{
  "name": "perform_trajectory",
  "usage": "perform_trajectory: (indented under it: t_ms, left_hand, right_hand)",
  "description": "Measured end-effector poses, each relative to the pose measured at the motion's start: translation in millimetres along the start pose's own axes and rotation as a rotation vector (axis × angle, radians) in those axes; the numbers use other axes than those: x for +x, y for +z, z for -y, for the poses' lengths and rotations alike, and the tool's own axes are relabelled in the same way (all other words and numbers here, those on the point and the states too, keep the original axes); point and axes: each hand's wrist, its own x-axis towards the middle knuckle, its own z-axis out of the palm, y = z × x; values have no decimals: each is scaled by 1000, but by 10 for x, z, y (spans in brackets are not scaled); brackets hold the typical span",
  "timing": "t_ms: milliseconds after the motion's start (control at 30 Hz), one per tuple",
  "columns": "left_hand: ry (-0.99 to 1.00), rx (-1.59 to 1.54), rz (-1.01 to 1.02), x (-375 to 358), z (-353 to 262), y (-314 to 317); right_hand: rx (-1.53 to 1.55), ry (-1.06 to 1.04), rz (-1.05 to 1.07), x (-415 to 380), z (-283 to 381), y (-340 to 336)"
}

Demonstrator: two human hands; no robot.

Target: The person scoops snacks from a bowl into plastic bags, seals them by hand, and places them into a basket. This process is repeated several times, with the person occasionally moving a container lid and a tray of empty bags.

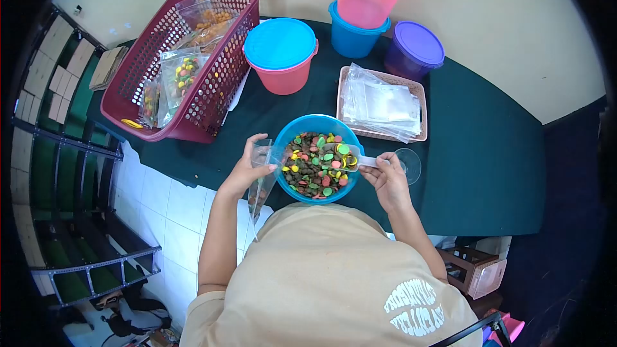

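A blue bowl (283, 132) on the green-covered table holds a mix of brown, green, yellow and pink pieces (313, 170). At its left side my left hand (247, 167) grips a clear plastic bag (258, 193), with some pieces low inside it. My right hand (387, 177) is closed on the handle of a scoop (365, 161) at the bowl's right rim. The scoop's head lies over the mix, with colored pieces in it. Beside my right hand is a small clear round dish (409, 166).
A maroon basket (225, 83) of filled bags stands at the left. Behind the bowl are a pink tub with blue lid (283, 77), stacked pink (366, 0) and blue tubs (353, 35), a purple tub (411, 51) and a tray (421, 122) of clear bags.
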Motion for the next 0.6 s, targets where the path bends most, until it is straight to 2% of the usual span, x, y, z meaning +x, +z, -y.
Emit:
perform_trajectory:
  t_ms: [67, 100, 167, 200, 267, 300, 400, 433, 500, 600]
  left_hand:
    - [-30, -18, -49, -9, -41, 27]
    - [-62, -30, -45, -111, -16, 130]
    - [-6, 228, -141, -122, -103, 74]
    - [0, 224, -141, -123, -153, 110]
    - [209, 572, -326, -174, -311, 166]
    - [215, 572, -331, -205, -383, 185]
    - [601, 728, -320, -257, -482, 236]
    - [604, 732, -324, -251, -516, 246]
    - [845, 786, -345, -261, -612, 273]
    - [802, 955, -303, -269, -676, 323]
  right_hand:
    - [-81, -102, -40, -21, 54, 52]
    - [-83, -76, -62, -154, 65, -11]
    - [-117, -138, -54, -87, 27, 37]
    - [-122, -144, -52, -78, 56, 44]
    - [-212, -192, -76, -68, 105, 94]
    - [-212, -196, -70, -61, 132, 124]
    - [-276, -260, -75, -51, 227, 216]
    - [-283, -278, -63, -39, 265, 245]
    - [-289, -294, -51, -39, 321, 309]
    - [-255, -334, -13, -63, 422, 426]
